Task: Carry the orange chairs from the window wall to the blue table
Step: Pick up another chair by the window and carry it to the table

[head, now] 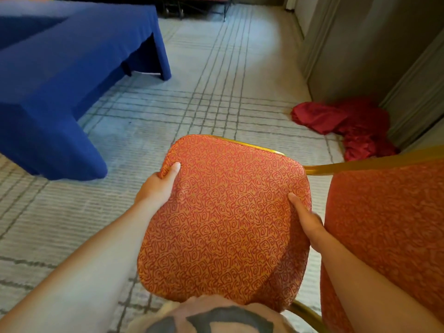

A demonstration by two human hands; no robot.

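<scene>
The person's left grip (157,186) holds the left edge of an orange swirl-patterned padded chair with a gold metal frame (225,212), thumb on top of the fabric and fingers curled under out of sight. The right grip (305,222) clasps the cushion's right edge the same way, thumb lying along the fabric. The chair is held in front of the body, above the pale grid-lined carpet (216,92). A second orange padded chair (389,224) stands just beside it on the right. The blue-draped surface (60,80) lies ahead to the left, apart from the chair. A crumpled red cloth (348,123) lies on the carpet against the grey wall (348,44).
</scene>
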